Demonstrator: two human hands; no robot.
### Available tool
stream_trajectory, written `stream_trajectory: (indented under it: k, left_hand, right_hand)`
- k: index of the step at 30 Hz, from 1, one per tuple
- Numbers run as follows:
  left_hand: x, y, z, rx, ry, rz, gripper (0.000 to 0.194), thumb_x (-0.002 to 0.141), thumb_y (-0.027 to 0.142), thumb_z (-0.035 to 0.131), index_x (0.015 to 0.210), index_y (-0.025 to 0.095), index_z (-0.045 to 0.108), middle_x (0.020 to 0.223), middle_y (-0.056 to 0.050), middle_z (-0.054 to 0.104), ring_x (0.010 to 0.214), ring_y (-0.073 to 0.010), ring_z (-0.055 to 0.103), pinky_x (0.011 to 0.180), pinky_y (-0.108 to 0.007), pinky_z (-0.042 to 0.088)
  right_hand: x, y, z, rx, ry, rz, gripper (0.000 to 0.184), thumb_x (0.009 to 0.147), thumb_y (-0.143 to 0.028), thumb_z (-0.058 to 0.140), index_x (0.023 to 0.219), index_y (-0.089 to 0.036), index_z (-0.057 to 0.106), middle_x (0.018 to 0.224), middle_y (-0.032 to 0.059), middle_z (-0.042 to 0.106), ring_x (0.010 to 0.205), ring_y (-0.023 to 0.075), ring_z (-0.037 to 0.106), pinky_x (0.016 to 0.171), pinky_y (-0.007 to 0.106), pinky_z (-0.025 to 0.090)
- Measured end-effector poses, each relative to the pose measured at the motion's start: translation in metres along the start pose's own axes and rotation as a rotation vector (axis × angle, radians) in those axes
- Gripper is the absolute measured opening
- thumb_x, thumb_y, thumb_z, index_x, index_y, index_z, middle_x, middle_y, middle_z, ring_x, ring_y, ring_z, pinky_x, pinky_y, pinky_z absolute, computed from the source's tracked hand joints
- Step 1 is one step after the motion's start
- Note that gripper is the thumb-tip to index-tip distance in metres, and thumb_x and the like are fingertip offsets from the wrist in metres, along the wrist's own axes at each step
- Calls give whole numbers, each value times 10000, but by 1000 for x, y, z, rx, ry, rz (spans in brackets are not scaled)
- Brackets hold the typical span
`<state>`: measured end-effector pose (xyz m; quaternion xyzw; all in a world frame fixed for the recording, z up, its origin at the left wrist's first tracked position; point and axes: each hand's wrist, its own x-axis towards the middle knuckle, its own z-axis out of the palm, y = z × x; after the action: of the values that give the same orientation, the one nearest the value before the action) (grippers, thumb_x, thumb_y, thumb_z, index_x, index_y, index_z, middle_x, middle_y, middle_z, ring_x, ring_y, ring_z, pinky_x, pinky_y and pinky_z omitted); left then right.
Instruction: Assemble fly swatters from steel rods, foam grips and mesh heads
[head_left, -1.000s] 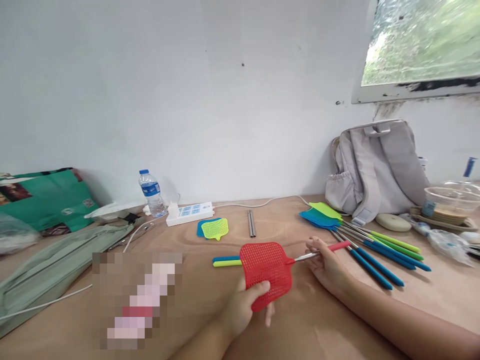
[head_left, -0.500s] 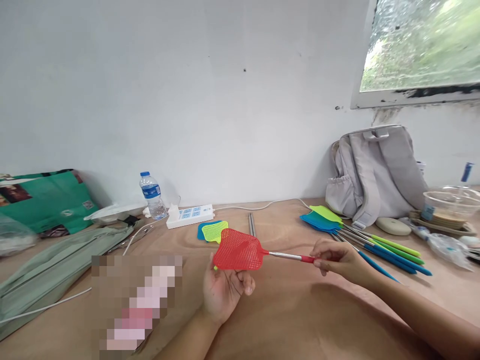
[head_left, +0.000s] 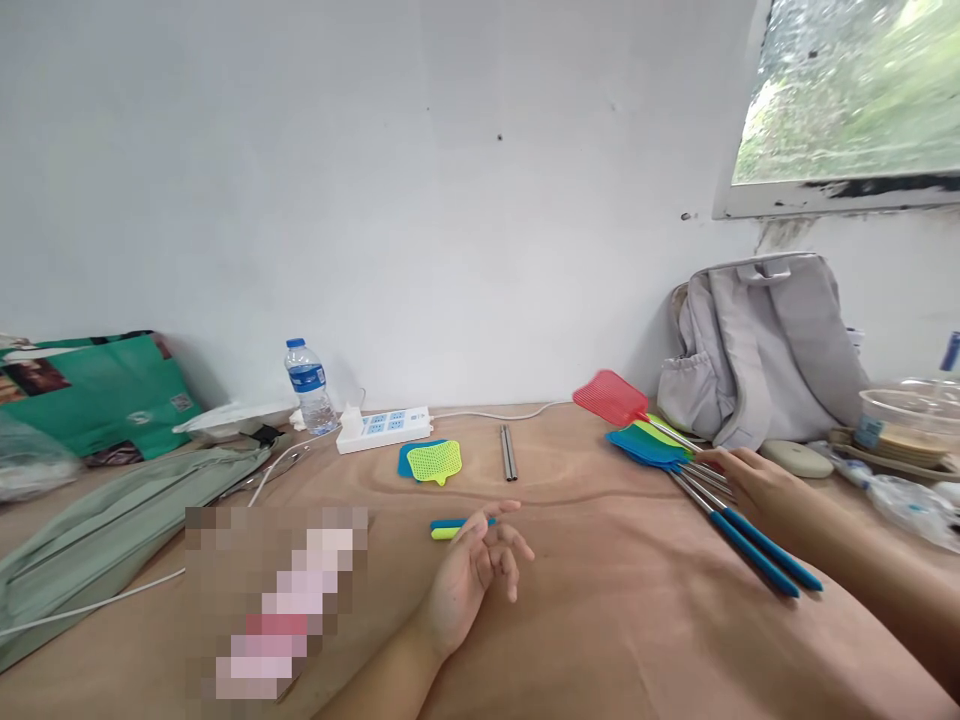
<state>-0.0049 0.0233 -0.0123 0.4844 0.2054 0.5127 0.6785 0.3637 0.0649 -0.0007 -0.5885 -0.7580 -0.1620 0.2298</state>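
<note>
My right hand (head_left: 750, 485) is closed around the handle of a red fly swatter (head_left: 611, 398), whose head tilts up above a pile of blue and green fly swatters (head_left: 649, 447) at the right. Two blue handles (head_left: 765, 550) of the pile point toward me. Palm up and empty, my left hand (head_left: 480, 575) hovers over the middle of the table with its fingers apart. Just behind it lie a blue and a yellow-green handle piece (head_left: 445, 533), partly covered by the fingers. Farther back are loose yellow-green (head_left: 436, 461) and blue swatter heads and two metal rods (head_left: 509, 454).
A white power strip (head_left: 385, 428) and a water bottle (head_left: 309, 388) stand by the wall. At the right are a grey backpack (head_left: 772, 350), an oval beige case (head_left: 796, 458) and a plastic cup (head_left: 904, 425). Left lie a green bag (head_left: 97, 400) and grey-green cloth (head_left: 127, 540).
My right hand has carried the red fly swatter rightward to the pile. My left hand has come away from the swatter's head and now holds nothing.
</note>
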Motion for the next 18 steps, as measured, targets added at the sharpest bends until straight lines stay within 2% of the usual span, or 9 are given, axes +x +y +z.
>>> stream_trajectory:
  k: [3,5,7,10,13,18]
  left_hand:
    - [0,-1,1,54,10,-13,324,857,404,415,1037,162,533,709,-36,618,443,-101,495,479,-240,371]
    - [-1,-1,1,78,-1,-18,305,849,396,429,1020,166,531,702,-29,611,442,-99,496,474,-235,364]
    - [-2,-1,1,99,-17,-27,292,848,390,431,1010,167,528,701,-26,608,446,-99,503,474,-233,363]
    - [-2,-3,0,128,-40,-43,277,852,379,420,996,166,523,695,-24,606,455,-101,509,476,-229,366]
    - [-2,-4,-1,149,-54,-65,256,853,361,418,977,162,520,682,-21,606,447,-95,505,475,-223,361]
    - [-2,-3,1,164,-51,-80,250,824,372,468,952,162,514,659,-12,600,439,-89,493,465,-214,346]
  right_hand:
    - [-6,14,5,9,-237,184,298,832,-251,321,856,-217,616,867,115,595,712,231,603,625,348,440]
    - [-8,16,7,-4,-312,278,327,843,-346,320,812,-228,623,858,104,575,683,234,595,580,342,423]
    - [-7,15,9,0,-350,308,354,836,-410,331,842,-228,635,872,97,558,705,236,593,607,345,429]
    - [-6,13,16,28,-374,286,385,815,-460,363,932,-215,635,873,90,549,783,243,589,721,367,440]
    - [-6,12,25,51,-315,231,422,813,-482,356,965,-196,627,936,108,553,863,254,574,815,389,426]
    - [-8,13,37,59,-258,141,420,808,-489,375,1001,-207,618,1016,115,549,926,257,551,853,400,421]
